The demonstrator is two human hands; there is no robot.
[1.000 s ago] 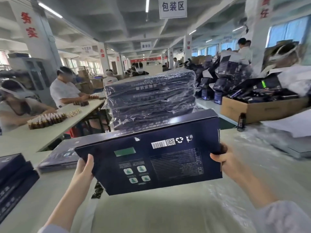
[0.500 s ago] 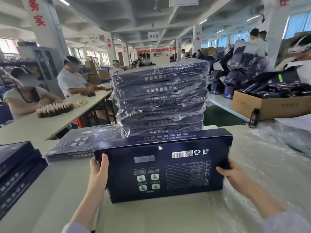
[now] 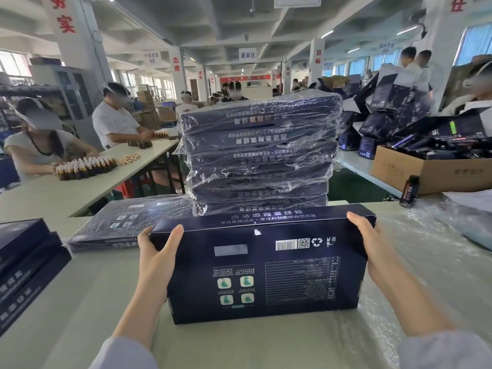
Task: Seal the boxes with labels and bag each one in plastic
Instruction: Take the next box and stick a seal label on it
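Table (image 3: 80, 302) room is the first worry: the pale top carries work on every side, so the dark box (image 3: 266, 275) has little space to swing. It stands on its long edge on the table, printed back toward the wearer, just in front of the stack of bagged boxes (image 3: 261, 155); whether the two touch cannot be told. That stack is tall, its layers sit slightly out of line, and slick wrap lies between them, so a nudge from the box's top edge could well slide or topple it.

Clear plastic (image 3: 426, 262) is spread over the table to the right, reaching up to the box. I judge it could drag or bunch if the box is pushed rather than lifted. A single bagged box (image 3: 127, 222) lies flat to the left, and unwrapped boxes (image 3: 24, 262) wait at the far left edge.

The left hand (image 3: 157, 259) clasps the box's left end, thumb on the near face, fingers hidden behind. The right hand (image 3: 372, 251) clasps the right end the same way. Both grips sit high, so the bottom edge could kick out.

A small white label (image 3: 257, 232) sits at the top seam, and rubbing against a tight bag mouth might peel it. A little bottle (image 3: 410, 191) stands upright beyond the plastic and could be knocked over.
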